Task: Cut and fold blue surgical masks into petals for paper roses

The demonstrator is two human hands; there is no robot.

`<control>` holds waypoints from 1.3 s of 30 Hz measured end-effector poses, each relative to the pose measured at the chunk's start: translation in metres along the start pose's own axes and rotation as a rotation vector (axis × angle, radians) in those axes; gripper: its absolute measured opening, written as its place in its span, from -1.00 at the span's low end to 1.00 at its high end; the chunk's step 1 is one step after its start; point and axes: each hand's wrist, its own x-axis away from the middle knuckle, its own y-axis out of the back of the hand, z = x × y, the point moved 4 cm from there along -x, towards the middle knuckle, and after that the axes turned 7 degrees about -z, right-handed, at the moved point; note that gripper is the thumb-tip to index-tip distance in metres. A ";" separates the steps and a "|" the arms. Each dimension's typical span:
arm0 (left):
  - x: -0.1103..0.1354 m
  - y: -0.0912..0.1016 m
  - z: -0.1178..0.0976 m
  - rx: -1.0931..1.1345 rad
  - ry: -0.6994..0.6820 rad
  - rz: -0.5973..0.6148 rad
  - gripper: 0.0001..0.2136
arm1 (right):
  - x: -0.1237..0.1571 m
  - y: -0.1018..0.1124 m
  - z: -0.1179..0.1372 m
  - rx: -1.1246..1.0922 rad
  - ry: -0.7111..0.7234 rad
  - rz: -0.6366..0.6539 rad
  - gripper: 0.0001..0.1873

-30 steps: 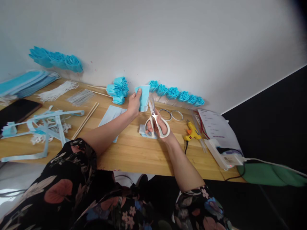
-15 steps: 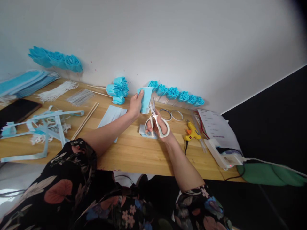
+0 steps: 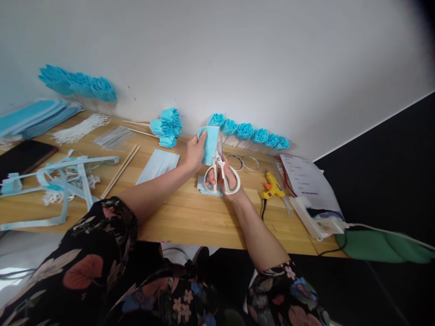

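My left hand (image 3: 195,153) pinches a folded light-blue piece (image 3: 210,141) and holds it upright above the wooden table (image 3: 183,213). My right hand (image 3: 227,179) grips white-handled scissors (image 3: 220,172), fingers through the loops. The blades point up at the lower right edge of the blue piece. Small blue scraps (image 3: 204,186) lie under my right hand. A flat blue mask sheet (image 3: 157,164) lies just left of my left forearm.
Blue rolled flowers (image 3: 249,132) line the wall; another bunch on sticks (image 3: 167,127) is left of them. Wire rings (image 3: 242,162), a yellow glue gun (image 3: 272,186), papers and a power strip (image 3: 317,222) lie right. Wooden sticks (image 3: 121,170), cut strips and masks lie left.
The blue piece has shifted slightly right and turned in my left hand. The scissors have moved in onto its lower edge and their blades have narrowed.
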 end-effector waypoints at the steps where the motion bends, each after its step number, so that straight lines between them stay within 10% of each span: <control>1: 0.000 0.000 0.002 -0.006 -0.005 0.005 -0.66 | 0.000 0.000 0.000 -0.001 0.002 -0.001 -0.26; 39: 0.023 -0.009 0.007 -0.021 0.184 0.029 -0.62 | -0.002 0.001 -0.003 -0.051 0.123 -0.139 -0.47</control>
